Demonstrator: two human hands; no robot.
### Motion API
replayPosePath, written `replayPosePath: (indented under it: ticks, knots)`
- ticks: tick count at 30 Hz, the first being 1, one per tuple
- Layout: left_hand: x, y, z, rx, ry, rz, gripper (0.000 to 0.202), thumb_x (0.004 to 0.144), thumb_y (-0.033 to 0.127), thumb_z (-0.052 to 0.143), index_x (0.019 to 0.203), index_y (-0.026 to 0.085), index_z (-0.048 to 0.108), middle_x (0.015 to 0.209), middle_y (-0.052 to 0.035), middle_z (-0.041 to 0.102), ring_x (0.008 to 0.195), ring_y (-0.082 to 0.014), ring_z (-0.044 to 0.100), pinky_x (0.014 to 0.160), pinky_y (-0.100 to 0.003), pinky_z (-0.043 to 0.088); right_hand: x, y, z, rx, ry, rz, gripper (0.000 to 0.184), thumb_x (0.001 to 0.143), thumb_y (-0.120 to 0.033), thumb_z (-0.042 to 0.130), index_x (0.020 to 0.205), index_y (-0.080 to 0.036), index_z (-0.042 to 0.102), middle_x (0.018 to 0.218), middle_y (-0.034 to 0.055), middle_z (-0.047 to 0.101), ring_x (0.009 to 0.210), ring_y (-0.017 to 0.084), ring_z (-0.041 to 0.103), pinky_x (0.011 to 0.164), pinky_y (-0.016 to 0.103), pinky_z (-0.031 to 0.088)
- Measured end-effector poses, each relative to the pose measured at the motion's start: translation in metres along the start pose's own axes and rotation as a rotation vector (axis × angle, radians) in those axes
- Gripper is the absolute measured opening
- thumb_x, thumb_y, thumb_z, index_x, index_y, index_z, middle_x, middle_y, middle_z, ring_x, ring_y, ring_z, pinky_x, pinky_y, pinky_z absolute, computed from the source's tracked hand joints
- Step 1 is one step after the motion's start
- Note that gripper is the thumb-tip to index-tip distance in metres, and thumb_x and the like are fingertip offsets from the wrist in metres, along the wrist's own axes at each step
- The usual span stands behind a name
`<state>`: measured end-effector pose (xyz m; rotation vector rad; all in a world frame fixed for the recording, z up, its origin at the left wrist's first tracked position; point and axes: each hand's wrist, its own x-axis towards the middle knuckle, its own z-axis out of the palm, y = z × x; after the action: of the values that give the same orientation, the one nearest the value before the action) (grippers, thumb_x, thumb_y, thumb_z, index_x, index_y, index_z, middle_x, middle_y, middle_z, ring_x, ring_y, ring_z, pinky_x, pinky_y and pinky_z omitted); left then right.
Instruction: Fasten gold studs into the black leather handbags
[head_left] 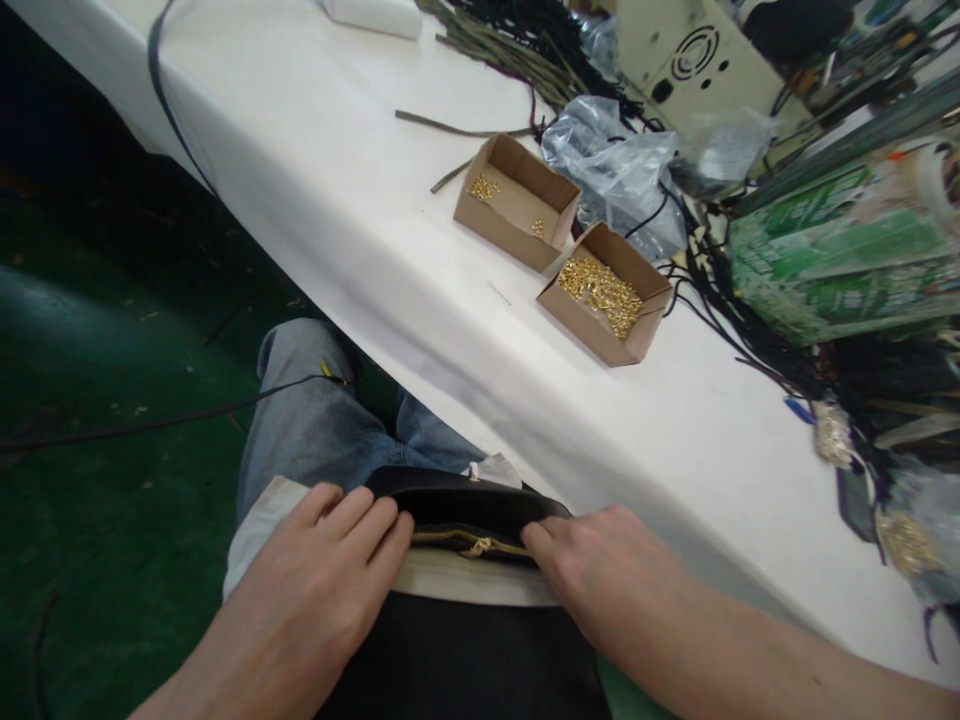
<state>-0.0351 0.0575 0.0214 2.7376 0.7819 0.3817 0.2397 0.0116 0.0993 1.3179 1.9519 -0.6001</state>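
A black bag with a pale band lies across my lap, its mouth spread apart. Along the opening runs a gold zipper, and a gold slider sits near its middle. My left hand has its fingers curled over the left end of the opening, gripping the bag. At the other end my right hand pinches the bag's edge, its thumb hidden. The inside of the bag is dark.
On the white table stand a cardboard box with few gold pieces and a fuller cardboard box. Behind them lie plastic bags, dark cords and a green-and-white container. A strap hangs at left.
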Motion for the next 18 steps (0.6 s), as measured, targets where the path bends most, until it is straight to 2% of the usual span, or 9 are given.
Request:
replayPosePath:
  ticks: [4,7,10,14,18]
  knots:
    - [-0.012,-0.001,0.005,0.039,0.025,0.135,0.038,0.101,0.004,0.048,0.117,0.013,0.081,0.106,-0.0089,0.081,0.090,-0.0292,0.068,0.087,-0.051,0.049,-0.003,0.007,0.003,0.025,0.019,-0.004,0.022,0.087,0.001,0.067,0.092,-0.020,0.071,0.082,0.0060,0.079,0.062,0.024,0.069,0.055,0.041,0.011]
    - [-0.027,-0.002,0.009,0.018,0.031,0.210,0.032,0.106,0.010,0.051,0.112,0.020,0.081,0.108,-0.0088,0.081,0.093,-0.0287,0.069,0.091,-0.049,0.049,-0.006,0.011,0.005,0.043,0.005,0.000,0.019,0.091,-0.003,0.069,0.097,-0.020,0.074,0.093,0.0072,0.081,0.064,0.021,0.068,0.055,0.040,0.011]
    - [-0.034,-0.008,0.009,-0.012,0.030,0.211,0.029,0.106,0.012,0.054,0.115,0.021,0.080,0.108,-0.0087,0.082,0.096,-0.0291,0.070,0.095,-0.048,0.049,-0.013,0.015,0.009,0.101,0.060,-0.056,0.018,0.096,-0.005,0.066,0.100,-0.020,0.074,0.091,0.0040,0.081,0.064,0.019,0.068,0.055,0.040,0.014]
    - [-0.034,-0.017,0.009,0.031,0.036,0.175,0.036,0.107,0.008,0.047,0.119,0.019,0.079,0.110,-0.0090,0.083,0.097,-0.0286,0.072,0.096,-0.047,0.049,-0.026,0.019,0.010,0.058,0.201,-0.070,0.017,0.100,-0.005,0.063,0.099,-0.021,0.070,0.083,0.0018,0.077,0.057,0.019,0.066,0.055,0.042,0.014]
    - [-0.045,-0.018,0.025,0.020,0.035,0.112,0.043,0.100,0.003,0.049,0.124,0.023,0.078,0.117,-0.0071,0.084,0.101,-0.0272,0.076,0.102,-0.045,0.050,-0.034,0.020,-0.002,0.027,0.178,-0.132,0.024,0.095,0.000,0.062,0.109,-0.018,0.070,0.085,0.0029,0.077,0.059,0.020,0.069,0.053,0.042,0.017]
